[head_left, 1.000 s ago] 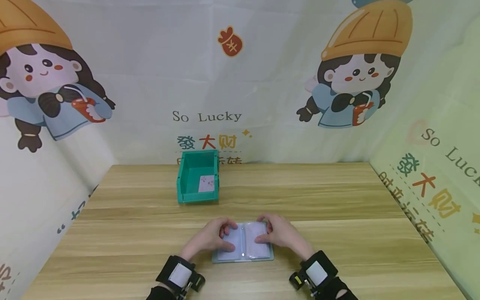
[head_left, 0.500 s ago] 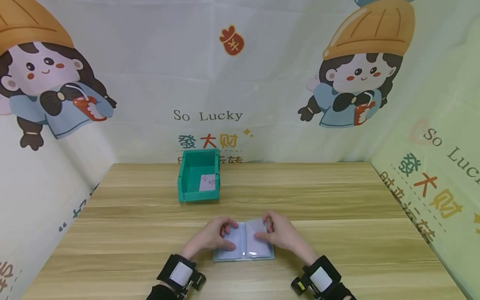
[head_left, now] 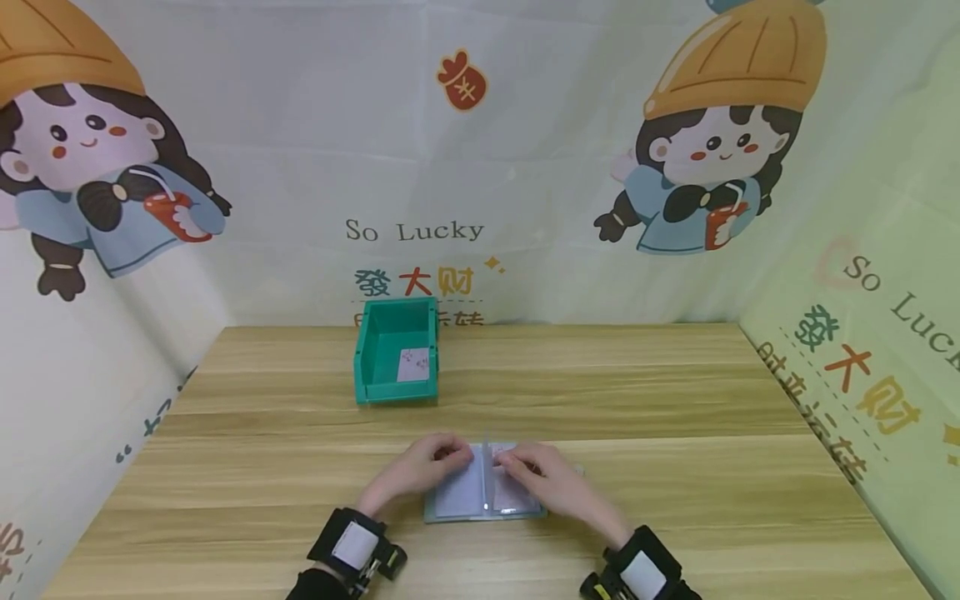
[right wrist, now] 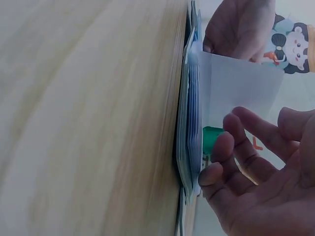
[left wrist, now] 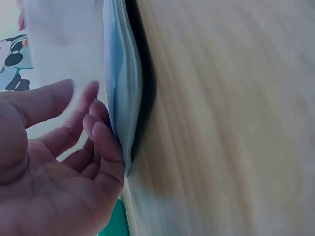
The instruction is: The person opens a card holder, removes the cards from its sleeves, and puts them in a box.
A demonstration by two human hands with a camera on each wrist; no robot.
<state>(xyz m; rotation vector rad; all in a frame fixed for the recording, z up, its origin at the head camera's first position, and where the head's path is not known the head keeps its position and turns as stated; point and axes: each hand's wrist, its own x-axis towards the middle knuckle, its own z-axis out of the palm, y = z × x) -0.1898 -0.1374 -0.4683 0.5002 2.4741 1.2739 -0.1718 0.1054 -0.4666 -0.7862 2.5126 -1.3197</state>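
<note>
A small photo album with clear sleeves (head_left: 459,492) lies spread on the table in the head view, its pages stacked thick in the right wrist view. One translucent page (right wrist: 241,81) stands up from the spine between the two hands. My left hand (head_left: 423,465) is at the album's left page; in the left wrist view its fingers bend loosely against the album's edge (left wrist: 129,98), thumb apart. My right hand (head_left: 551,479) hovers over the right page, its loosely bent fingers close to the raised page. Whether those fingers touch that page I cannot tell.
A green bin (head_left: 396,392) stands behind the album, slightly left, with a pale printed card (head_left: 413,365) inside. The wooden table (head_left: 660,392) reaches back to a printed cloth backdrop (head_left: 547,167).
The right hand has moved left from the album's right edge toward the spine, and a page now stands upright there. The left hand's thumb has come up off the left page.
</note>
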